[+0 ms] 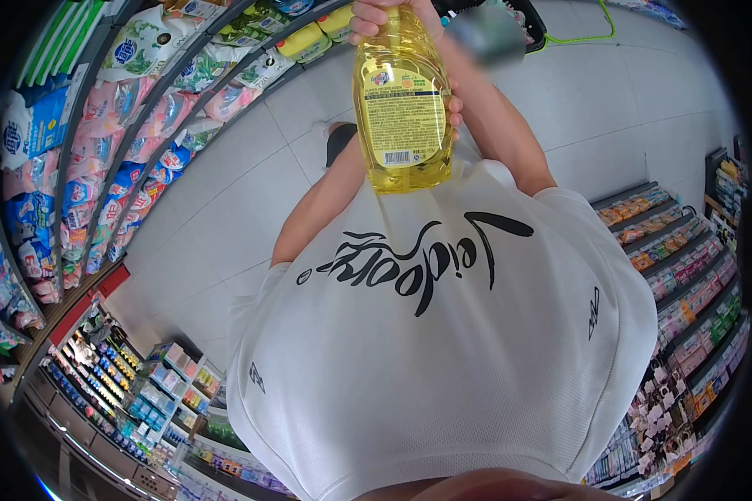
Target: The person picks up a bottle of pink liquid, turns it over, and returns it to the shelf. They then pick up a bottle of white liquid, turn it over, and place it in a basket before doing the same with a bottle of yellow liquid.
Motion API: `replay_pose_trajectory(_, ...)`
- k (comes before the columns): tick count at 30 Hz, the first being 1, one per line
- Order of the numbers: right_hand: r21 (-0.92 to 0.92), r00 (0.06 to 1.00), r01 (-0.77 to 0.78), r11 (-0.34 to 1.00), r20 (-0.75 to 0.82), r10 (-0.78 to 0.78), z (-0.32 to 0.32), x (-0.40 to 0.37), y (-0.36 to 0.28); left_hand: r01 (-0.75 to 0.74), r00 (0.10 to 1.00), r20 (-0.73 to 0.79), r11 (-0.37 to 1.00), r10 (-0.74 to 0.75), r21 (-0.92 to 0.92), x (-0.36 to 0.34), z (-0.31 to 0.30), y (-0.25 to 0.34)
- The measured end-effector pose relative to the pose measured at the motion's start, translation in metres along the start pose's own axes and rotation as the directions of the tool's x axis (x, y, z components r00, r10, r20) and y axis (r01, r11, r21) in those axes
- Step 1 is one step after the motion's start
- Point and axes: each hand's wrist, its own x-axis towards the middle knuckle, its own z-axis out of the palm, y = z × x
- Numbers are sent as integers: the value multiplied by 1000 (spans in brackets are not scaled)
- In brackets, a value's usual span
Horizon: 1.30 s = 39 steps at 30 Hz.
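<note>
Yellow bottle (403,100) of clear liquid hangs label-outward in front of the person's white shirt (443,351), the right hand (386,18) closed around its top and the left hand (454,110) wrapped behind its body, only fingertips showing, between shop shelves (117,142) of packets.

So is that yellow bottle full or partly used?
Full, as far as shows: yellow liquid fills the clear bottle from base up to the hand covering its neck.
</note>
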Motion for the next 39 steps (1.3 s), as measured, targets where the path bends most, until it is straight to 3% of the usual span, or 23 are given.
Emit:
replay_pose_trajectory(19,-49,999,40,998,-36,-41,3,-9,-15,-23,999,-42,999,25,32,15,-11,-2)
replay_pose_trajectory(22,-159,998,46,986,55,-37,2,-14,-22,-23,998,-57,999,26,39,19,-14,-3)
replay_pose_trajectory(24,-88,996,25,996,90,-17,-13,-19,-32,-13,986,-166,1000,11,-12,18,-10,2)
replay_pose_trajectory(25,-182,997,16,983,-75,-30,-2,-24,-38,-73,988,-132,996,79,50,15,-27,6)
replay_pose_trajectory(26,-240,994,56,969,-82,-77,1,-26,-43,-139,871,-401,925,284,354,16,-22,10)
replay_pose_trajectory(27,-270,982,81,959,-144,-123,3,-29,-49,-102,650,-543,769,532,631,9,-17,12)
replay_pose_trajectory(29,-310,955,137,941,-210,-208,9,-37,-57,-211,765,-550,937,335,277,-9,0,24)
replay_pose_trajectory(31,-489,903,138,861,-294,-312,16,-39,-69,103,771,-500,698,395,709,-19,-17,35)
replay_pose_trajectory(32,-504,895,168,847,-282,-346,20,-40,-74,125,788,-493,688,369,715,-12,-16,42)
replay_pose_trajectory(34,-638,882,103,763,-296,-366,29,-44,-82,308,753,-536,515,382,800,10,-19,49)
replay_pose_trajectory(38,-716,860,88,692,-296,-416,38,-54,-100,338,824,-519,537,227,773,50,-26,81)
replay_pose_trajectory(39,-827,839,93,554,-235,-491,36,-54,-105,332,854,-470,462,223,823,58,-32,92)
